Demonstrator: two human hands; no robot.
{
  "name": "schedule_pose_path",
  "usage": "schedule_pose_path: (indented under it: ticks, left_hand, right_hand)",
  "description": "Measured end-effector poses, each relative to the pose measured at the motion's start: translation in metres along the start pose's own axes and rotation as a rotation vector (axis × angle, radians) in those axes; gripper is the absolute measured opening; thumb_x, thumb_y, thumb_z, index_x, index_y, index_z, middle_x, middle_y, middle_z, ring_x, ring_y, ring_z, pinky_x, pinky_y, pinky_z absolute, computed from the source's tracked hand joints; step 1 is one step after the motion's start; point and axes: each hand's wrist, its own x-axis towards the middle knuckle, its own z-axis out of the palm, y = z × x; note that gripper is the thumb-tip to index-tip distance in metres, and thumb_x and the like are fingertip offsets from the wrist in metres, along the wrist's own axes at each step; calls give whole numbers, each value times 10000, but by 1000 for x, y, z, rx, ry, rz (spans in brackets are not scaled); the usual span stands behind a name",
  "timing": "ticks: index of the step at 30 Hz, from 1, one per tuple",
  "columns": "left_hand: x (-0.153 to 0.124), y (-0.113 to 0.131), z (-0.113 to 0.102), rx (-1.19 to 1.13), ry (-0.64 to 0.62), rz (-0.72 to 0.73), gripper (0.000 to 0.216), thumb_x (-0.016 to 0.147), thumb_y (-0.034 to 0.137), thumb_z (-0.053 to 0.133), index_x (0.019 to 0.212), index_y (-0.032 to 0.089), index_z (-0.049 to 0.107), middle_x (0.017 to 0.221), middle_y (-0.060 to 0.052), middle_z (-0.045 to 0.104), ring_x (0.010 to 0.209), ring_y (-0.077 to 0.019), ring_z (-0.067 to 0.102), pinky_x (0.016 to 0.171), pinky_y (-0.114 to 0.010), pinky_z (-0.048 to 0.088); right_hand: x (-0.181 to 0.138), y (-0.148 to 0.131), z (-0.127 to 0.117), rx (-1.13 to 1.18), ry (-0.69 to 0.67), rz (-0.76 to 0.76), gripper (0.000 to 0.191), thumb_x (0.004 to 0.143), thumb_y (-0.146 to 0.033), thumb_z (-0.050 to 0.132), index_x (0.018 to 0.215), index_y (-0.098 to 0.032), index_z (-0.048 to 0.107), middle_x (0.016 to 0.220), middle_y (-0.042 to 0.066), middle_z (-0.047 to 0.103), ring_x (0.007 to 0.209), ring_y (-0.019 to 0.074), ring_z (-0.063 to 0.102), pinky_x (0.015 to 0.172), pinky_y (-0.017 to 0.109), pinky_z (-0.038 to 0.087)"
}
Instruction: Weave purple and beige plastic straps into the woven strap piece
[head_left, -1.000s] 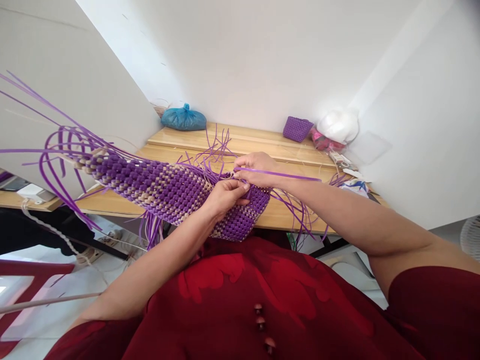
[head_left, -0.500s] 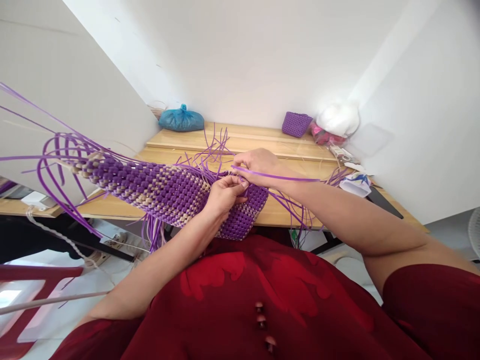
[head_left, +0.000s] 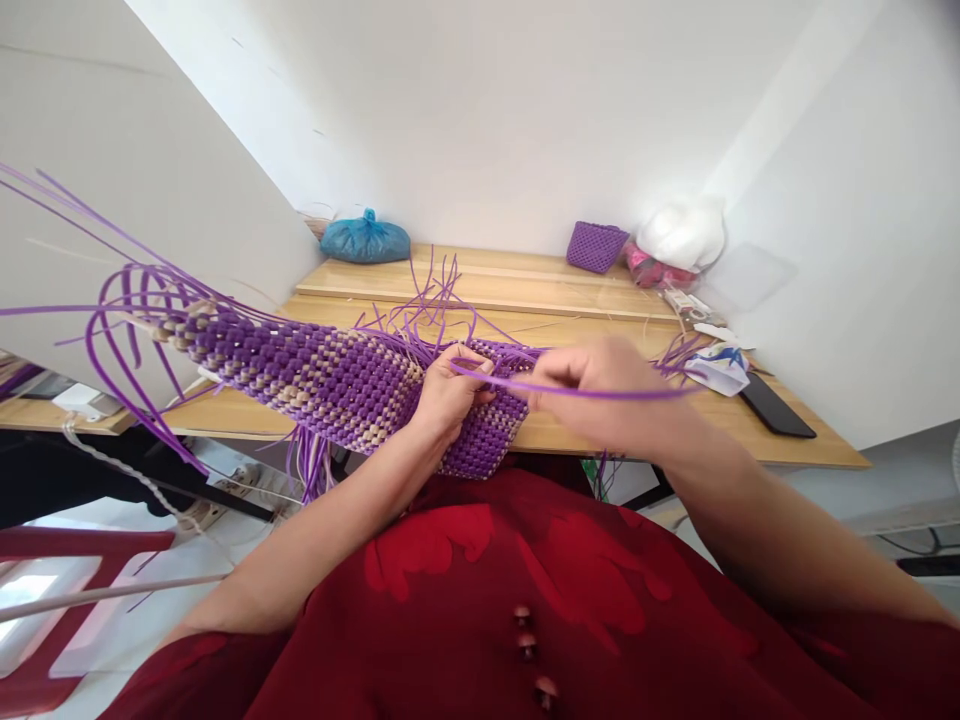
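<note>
Fingers [head_left: 463,352] on the left hand [head_left: 444,395] are pinched together on the woven piece [head_left: 330,380], up near its far edge and close to its right end. Can't make out exactly which bit of the weave is caught in there though, they're kinda covering it themselves.

So the thing to look at, imo, is how the piece lies against the two hands. Its long axis runs on a slant: the left end sits up and out past the wrist with a big spray of loose strands [head_left: 124,345], and the right end dips down in front of the person's red top [head_left: 450,560]. Left hand is obviously the nearer one, basically lying across the thing. Right hand [head_left: 600,395] is off to the right, just beside that lower end, so from its fingers the weave is leftward.

Then there's one purple strip [head_left: 525,385] stretched between them, nearly level, dropping a touch toward the right. It crosses the left index finger and passes in front of the right hand. The right fingers look curled, but they're a blur from where I'm standing, so I can't tell if they've actually got the strip.

All this is at the near edge of the tabletop [head_left: 750,445]; a knotted blue bag [head_left: 365,240] and a purple pouch [head_left: 595,247] sit well apart, at the back.
</note>
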Motion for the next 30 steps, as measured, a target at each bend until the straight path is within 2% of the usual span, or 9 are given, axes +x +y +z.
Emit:
schedule_pose_path:
  ticks: [2,4,7,10,15,19,23,27,30]
  left_hand:
    - [1,-1,0,-7,-12,-2,403,570,360,862,744,179,547,618,57,519,528,-77,496,484,-205,506]
    - [1,-1,0,4,-12,-17,411,568,370,862,749,182,544,594,64,509,507,-76,482,474,-207,495]
    - [1,0,1,18,-11,-18,406,575,382,852,756,186,547,590,60,524,506,-87,495,475,-220,493]
    - [1,2,2,15,-12,4,387,576,374,841,748,186,551,581,56,532,513,-94,501,485,-223,482]
    - [2,2,2,22,12,52,357,574,334,837,721,171,554,559,54,539,503,-68,469,471,-172,384]
    - [4,1,1,7,-1,26,388,568,362,848,736,178,550,551,57,545,482,-75,469,469,-190,421]
    - [5,2,-1,4,20,9,420,550,371,871,735,179,547,577,59,540,509,-84,498,482,-206,469]
    - [2,4,-3,12,38,-18,450,526,375,898,724,167,551,630,50,555,555,-84,530,529,-225,523]
    - [0,6,-3,-1,35,-8,442,528,363,899,727,162,559,615,56,544,547,-77,522,517,-208,509]
  right_hand:
    - [-17,1,20,14,-52,-45,270,900,-406,660,742,-198,725,639,0,662,585,133,534,606,285,328]
    - [-21,11,48,-17,51,-74,120,897,-277,671,894,-188,751,796,37,741,707,168,614,683,294,395]
    - [-13,30,84,20,228,-161,137,929,-190,612,981,-173,737,938,70,760,829,181,657,786,295,451]
    - [-6,40,102,39,373,-214,156,955,-246,598,971,-171,734,920,73,753,830,178,661,797,289,465]
    - [-2,43,107,-34,445,-181,229,978,-346,572,927,-194,736,886,71,743,819,185,651,788,298,451]
    - [5,43,110,-38,460,-167,263,988,-323,523,891,-185,725,876,88,740,813,189,648,775,303,446]
    - [2,35,113,189,428,-48,215,928,-297,553,780,-190,667,761,44,694,701,152,603,691,274,439]
    - [-13,26,110,506,212,175,215,875,-317,584,698,-196,574,590,-27,559,514,105,463,518,238,367]
    - [-17,25,105,512,249,49,109,846,-279,625,777,-197,610,734,7,623,641,127,546,607,248,441]
